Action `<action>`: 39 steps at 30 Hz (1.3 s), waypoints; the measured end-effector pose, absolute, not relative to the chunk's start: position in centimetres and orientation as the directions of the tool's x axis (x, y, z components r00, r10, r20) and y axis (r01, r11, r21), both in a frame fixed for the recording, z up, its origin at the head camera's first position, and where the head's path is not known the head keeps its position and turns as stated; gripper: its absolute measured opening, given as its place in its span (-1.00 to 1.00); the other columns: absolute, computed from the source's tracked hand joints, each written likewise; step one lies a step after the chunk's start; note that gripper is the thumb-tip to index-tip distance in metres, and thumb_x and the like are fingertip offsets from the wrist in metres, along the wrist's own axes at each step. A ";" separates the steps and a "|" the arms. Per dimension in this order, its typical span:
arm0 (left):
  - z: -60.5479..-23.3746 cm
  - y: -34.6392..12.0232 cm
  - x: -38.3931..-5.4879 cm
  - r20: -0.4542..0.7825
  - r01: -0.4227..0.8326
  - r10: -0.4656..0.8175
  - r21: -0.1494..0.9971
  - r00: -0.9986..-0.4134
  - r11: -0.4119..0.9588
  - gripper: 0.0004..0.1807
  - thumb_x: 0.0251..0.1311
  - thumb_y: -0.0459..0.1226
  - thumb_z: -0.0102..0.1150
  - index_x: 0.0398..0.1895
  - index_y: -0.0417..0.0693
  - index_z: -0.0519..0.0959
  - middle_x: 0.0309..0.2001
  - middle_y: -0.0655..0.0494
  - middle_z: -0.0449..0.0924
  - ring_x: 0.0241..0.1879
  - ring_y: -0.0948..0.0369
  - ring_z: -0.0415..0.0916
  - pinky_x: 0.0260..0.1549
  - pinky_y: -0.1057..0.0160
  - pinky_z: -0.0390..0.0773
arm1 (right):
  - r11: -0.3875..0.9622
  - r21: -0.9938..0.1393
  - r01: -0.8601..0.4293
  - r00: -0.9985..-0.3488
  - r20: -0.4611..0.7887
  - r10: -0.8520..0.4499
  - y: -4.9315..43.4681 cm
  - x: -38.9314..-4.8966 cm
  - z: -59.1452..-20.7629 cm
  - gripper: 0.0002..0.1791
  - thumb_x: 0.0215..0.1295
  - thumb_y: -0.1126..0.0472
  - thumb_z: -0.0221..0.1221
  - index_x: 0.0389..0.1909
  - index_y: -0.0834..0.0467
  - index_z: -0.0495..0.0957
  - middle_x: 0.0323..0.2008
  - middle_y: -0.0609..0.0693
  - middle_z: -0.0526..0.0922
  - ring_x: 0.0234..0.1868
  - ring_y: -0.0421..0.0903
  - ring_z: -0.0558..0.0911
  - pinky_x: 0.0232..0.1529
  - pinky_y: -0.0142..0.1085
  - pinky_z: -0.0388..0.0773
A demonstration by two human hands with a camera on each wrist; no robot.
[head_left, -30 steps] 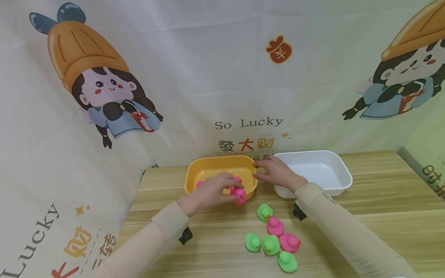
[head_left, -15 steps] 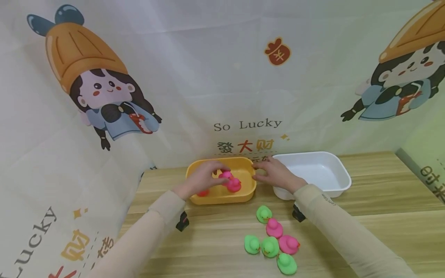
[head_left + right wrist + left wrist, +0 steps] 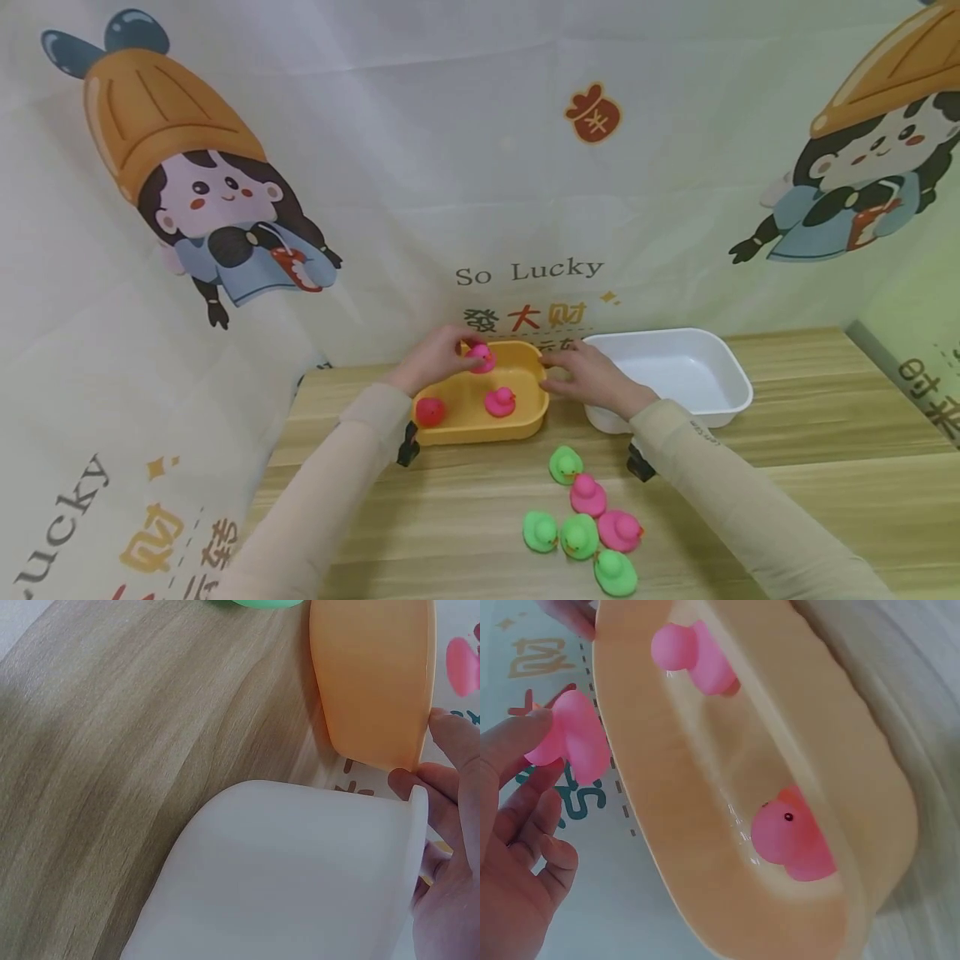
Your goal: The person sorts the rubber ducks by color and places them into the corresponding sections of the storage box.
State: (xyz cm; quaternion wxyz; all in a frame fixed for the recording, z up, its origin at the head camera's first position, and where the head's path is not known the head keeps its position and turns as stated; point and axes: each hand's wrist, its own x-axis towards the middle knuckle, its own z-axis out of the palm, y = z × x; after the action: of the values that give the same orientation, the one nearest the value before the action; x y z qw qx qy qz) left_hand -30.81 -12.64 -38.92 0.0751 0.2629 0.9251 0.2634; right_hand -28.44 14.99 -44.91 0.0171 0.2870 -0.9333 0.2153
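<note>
Thumb and fingers of my left hand (image 3: pixel 433 358) pinch a pink rubber duck (image 3: pixel 482 358), which overlaps the back rim of the yellow basin (image 3: pixel 480 433) in the head view. In the left wrist view this pink duck (image 3: pixel 585 739) appears beyond the rim, raised in the fingertips. Inside the basin sit one pink duck (image 3: pixel 500 402) towards the right and a redder pink duck (image 3: pixel 430 411) at the left end. My right hand (image 3: pixel 596 379) touches the yellow basin's right end, fingertips against its rim (image 3: pixel 429 690), while its wrist passes over the white basin's left end.
The white basin (image 3: pixel 738 392) stands right of the yellow one on the wooden table (image 3: pixel 825 500). In front of them lie several green ducks (image 3: pixel 580 536) and two pink ducks (image 3: pixel 620 531), clustered together. A printed cloth (image 3: pixel 420 167) hangs close behind both basins.
My left hand has gone from the yellow basin's front rim to its back, and now raises a pink duck there. Another pink duck now sits apart inside. My right hand stays put.
</note>
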 end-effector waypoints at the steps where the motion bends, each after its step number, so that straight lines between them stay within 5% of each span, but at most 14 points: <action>1: -38.9 -12.5 -31.0 -0.012 0.438 0.523 0.529 -0.852 0.727 -0.65 0.32 -0.26 0.39 0.13 -0.19 0.69 0.02 -0.01 0.72 -0.09 0.08 0.54 -0.01 0.11 0.58 | 0.744 -0.395 -0.539 -0.837 0.153 -0.526 15.0 -28.4 -44.9 -0.50 0.41 0.01 0.32 0.24 0.22 0.64 0.18 0.14 0.69 0.07 0.12 0.54 0.16 0.03 0.52; 14: -42.3 -11.1 -32.7 -0.086 0.359 0.451 0.484 -0.888 0.798 -0.76 0.24 -0.38 0.42 -0.04 -0.21 0.70 -0.01 -0.09 0.70 0.03 0.00 0.57 0.17 0.04 0.55 | 0.731 -0.377 -0.569 -0.818 0.172 -0.549 15.1 -28.3 -45.1 -0.51 0.43 0.01 0.30 0.24 0.23 0.64 0.19 0.14 0.70 0.09 0.13 0.55 0.18 0.04 0.51; 30: -44.2 -9.2 -32.7 -0.102 0.229 0.278 0.338 -0.955 0.913 -0.81 0.29 -0.30 0.42 -0.08 -0.14 0.70 -0.07 -0.02 0.63 -0.07 0.02 0.49 0.10 0.03 0.55 | 0.734 -0.375 -0.566 -0.821 0.176 -0.543 15.2 -28.4 -45.0 -0.50 0.42 0.03 0.32 0.25 0.23 0.63 0.22 0.14 0.68 0.13 0.14 0.54 0.22 0.05 0.48; 39: -44.2 -9.1 -32.5 -0.090 0.247 0.284 0.294 -0.955 0.923 -0.80 0.29 -0.24 0.44 -0.11 -0.14 0.69 -0.14 -0.01 0.62 -0.13 0.04 0.50 0.01 0.05 0.57 | 0.743 -0.365 -0.560 -0.825 0.169 -0.539 15.2 -28.4 -45.0 -0.49 0.42 0.01 0.32 0.25 0.23 0.63 0.19 0.14 0.70 0.06 0.10 0.53 0.14 0.00 0.50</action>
State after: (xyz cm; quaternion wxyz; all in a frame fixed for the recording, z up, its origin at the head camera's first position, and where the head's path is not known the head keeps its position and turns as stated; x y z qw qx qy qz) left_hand -32.50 -9.09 -44.22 0.0654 0.1359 0.9784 0.1411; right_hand -28.39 15.22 -44.99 0.0264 0.2945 -0.9332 0.2041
